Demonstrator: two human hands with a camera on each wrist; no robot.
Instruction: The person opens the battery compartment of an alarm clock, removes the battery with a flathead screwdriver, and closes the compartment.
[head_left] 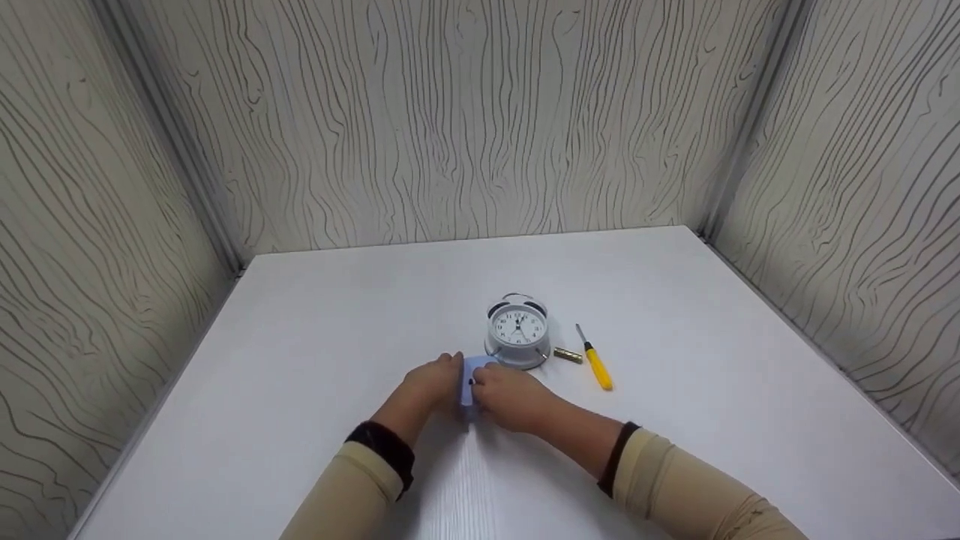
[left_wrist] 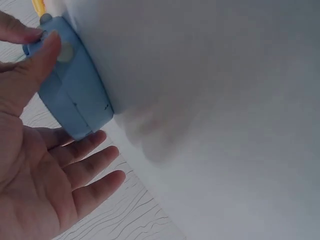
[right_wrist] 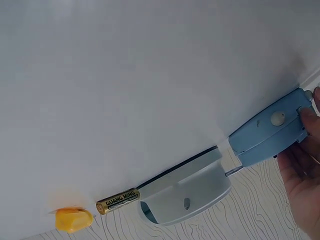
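Observation:
Between both hands, a light-blue plastic device [head_left: 470,369] with rounded edges stands on the table. It bears a round pale button [right_wrist: 277,118] on its side in the right wrist view. My left hand [head_left: 435,381] holds it from the left; its thumb lies beside the button and the fingers reach round the lower edge in the left wrist view. On the right, my right hand [head_left: 514,397] grips the device near one end, thumb on one side and fingers on the other. A small dark spot shows on the blue face close to the right fingers.
Just beyond the device stands a white twin-bell alarm clock [head_left: 517,330]. Right of the clock lies a gold battery [head_left: 568,355], then a yellow-handled screwdriver [head_left: 598,367]. Wood-patterned panels [head_left: 465,120] enclose the white table [head_left: 315,315] at the back and sides.

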